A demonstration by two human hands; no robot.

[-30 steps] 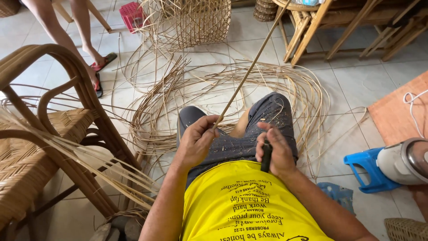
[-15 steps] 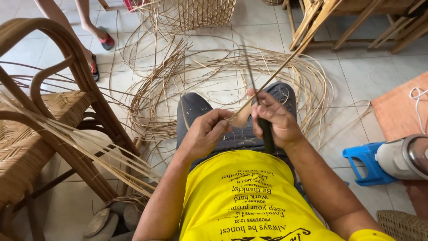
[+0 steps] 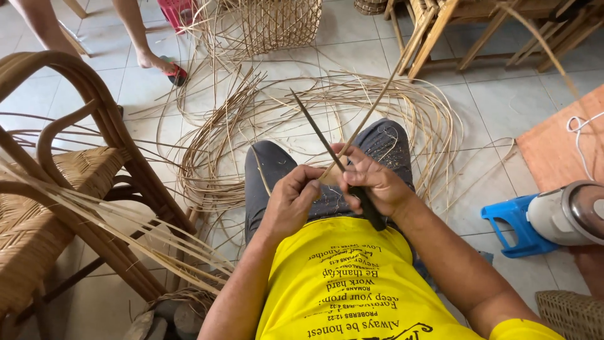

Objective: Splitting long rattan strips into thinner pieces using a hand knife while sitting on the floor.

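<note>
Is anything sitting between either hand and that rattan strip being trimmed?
Nothing visible does. The left hand already pinches the near end of the rattan strip, and the right hand grips the knife, whose blade crosses the strip just above the left hand's fingers.

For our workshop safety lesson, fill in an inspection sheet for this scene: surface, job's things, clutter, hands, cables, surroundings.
Surface: pale tiled floor; the person sits with legs out.
Job's things: thin cane strip crossed by a dark-handled knife, blade pointing away.
Clutter: loose cane coils ring the legs; splints fan off the chair.
Hands: left hand pinches the strip end; right hand grips the knife.
Cables: white cord on an orange mat.
Surroundings: rattan chair, half-woven basket, blue stool, a bystander's sandalled foot.
</note>
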